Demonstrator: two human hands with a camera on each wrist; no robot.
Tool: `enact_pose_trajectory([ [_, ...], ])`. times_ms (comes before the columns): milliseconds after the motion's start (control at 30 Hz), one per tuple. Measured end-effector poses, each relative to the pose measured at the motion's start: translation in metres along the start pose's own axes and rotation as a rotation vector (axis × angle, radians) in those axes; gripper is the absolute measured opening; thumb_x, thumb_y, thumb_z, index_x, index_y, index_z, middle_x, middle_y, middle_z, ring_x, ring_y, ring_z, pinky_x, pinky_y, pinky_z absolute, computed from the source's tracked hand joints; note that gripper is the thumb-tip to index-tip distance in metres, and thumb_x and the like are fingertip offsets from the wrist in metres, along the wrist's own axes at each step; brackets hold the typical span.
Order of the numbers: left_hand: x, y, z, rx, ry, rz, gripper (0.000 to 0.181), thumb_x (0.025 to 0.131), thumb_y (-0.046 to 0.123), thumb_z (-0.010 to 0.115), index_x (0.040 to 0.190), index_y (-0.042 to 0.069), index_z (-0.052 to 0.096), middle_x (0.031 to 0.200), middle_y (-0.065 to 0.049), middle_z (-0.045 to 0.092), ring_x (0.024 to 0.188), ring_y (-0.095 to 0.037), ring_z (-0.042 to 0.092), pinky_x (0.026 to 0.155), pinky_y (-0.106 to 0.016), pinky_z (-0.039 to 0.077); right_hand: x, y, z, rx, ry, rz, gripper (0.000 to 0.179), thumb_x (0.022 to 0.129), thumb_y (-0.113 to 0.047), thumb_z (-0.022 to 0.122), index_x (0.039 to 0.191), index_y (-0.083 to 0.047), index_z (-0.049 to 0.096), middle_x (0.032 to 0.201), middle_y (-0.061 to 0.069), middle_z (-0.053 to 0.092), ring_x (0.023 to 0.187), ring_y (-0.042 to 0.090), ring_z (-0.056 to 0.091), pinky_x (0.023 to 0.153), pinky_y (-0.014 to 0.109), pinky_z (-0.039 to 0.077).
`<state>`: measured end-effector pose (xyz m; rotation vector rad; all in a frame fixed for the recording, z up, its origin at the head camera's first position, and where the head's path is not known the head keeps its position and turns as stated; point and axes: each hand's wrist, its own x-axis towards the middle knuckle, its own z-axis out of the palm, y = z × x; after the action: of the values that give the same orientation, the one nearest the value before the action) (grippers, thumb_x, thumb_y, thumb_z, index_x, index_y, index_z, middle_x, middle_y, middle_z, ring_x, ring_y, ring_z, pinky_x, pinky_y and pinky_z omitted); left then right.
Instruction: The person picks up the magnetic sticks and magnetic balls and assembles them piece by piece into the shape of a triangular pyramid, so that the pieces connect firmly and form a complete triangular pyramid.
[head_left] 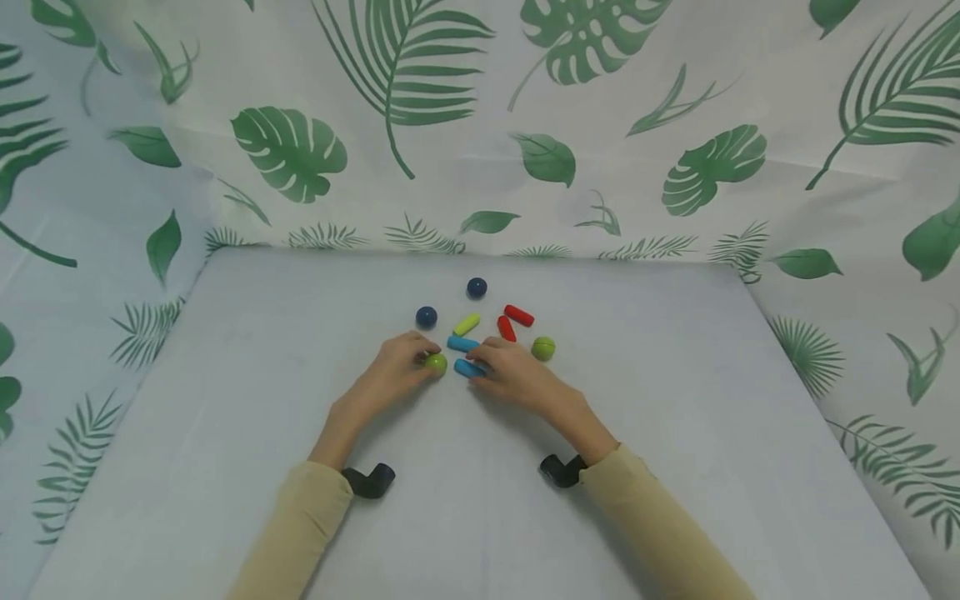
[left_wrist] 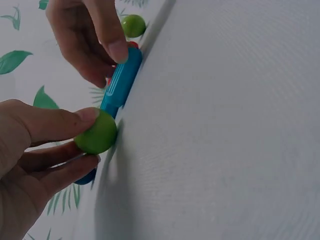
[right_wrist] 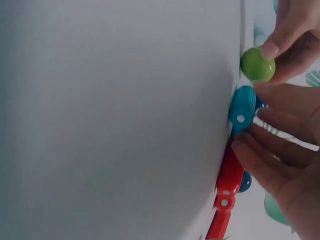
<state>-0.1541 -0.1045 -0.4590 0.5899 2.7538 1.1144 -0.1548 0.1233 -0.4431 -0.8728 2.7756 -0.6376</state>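
Note:
My left hand (head_left: 393, 367) pinches a glossy green ball (head_left: 436, 364) between thumb and fingers, right at the white tabletop. Close to its right, my right hand (head_left: 521, 377) grips the near blue rod (head_left: 468, 368) by its right end, thumb on one side and fingers on the other. Just behind lies a second blue rod (head_left: 462, 343), its right end under the right hand's fingertips. The left wrist view shows the grooved side of the blue rod (left_wrist: 125, 77) with the thumb on its end. A small pale dot marks the blue rod (right_wrist: 243, 107) in the right wrist view.
Behind the hands lie a yellow-green rod (head_left: 467, 324), two red rods (head_left: 519, 315) and two dark blue balls (head_left: 426, 317). Another green ball (head_left: 543, 348) sits beside the right hand. A leaf-patterned cloth (head_left: 450, 192) rises behind the white table (head_left: 225, 400).

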Motion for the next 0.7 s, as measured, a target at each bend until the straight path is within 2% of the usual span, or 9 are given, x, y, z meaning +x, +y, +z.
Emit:
enact_pose_trajectory([
  [200,0.0014,-0.0003,0.005,0.007,0.032,-0.011,0.036,0.089,0.009,0.079,0.121,-0.004,0.068,0.12,-0.018,0.07,0.109,-0.031,0.069,0.096,-0.041,0.057,0.0028,-0.0063,0.0029,-0.091,0.012,-0.015,0.034,0.091,-0.009,0.078,0.122,0.001,0.07,0.114,0.015,0.071,0.103,0.025,0.068,0.095,0.039,0.059],
  [300,0.002,-0.0014,0.0067,0.006,0.046,0.008,0.037,0.089,0.009,0.079,0.123,-0.002,0.069,0.117,-0.017,0.07,0.104,-0.029,0.068,0.092,-0.041,0.058,0.004,-0.0075,0.0043,-0.104,0.028,-0.044,0.029,0.092,-0.006,0.076,0.119,0.002,0.07,0.113,0.015,0.071,0.102,0.026,0.068,0.095,0.039,0.059],
  [500,0.0009,-0.0044,0.0065,0.02,0.063,0.067,0.033,0.088,0.008,0.081,0.119,0.001,0.074,0.113,-0.014,0.069,0.101,-0.026,0.067,0.088,-0.039,0.058,0.0062,-0.0069,0.0067,-0.087,0.036,-0.062,0.025,0.092,-0.003,0.074,0.116,0.003,0.072,0.113,0.015,0.072,0.104,0.027,0.069,0.097,0.04,0.058],
  [700,0.0001,-0.0081,0.0065,-0.015,0.077,0.064,0.033,0.087,0.008,0.081,0.118,-0.002,0.073,0.117,-0.015,0.072,0.103,-0.027,0.069,0.089,-0.039,0.059,0.0104,-0.0099,0.0078,-0.036,0.062,-0.086,0.024,0.092,-0.003,0.076,0.115,0.003,0.074,0.115,0.015,0.073,0.109,0.028,0.069,0.097,0.04,0.058],
])
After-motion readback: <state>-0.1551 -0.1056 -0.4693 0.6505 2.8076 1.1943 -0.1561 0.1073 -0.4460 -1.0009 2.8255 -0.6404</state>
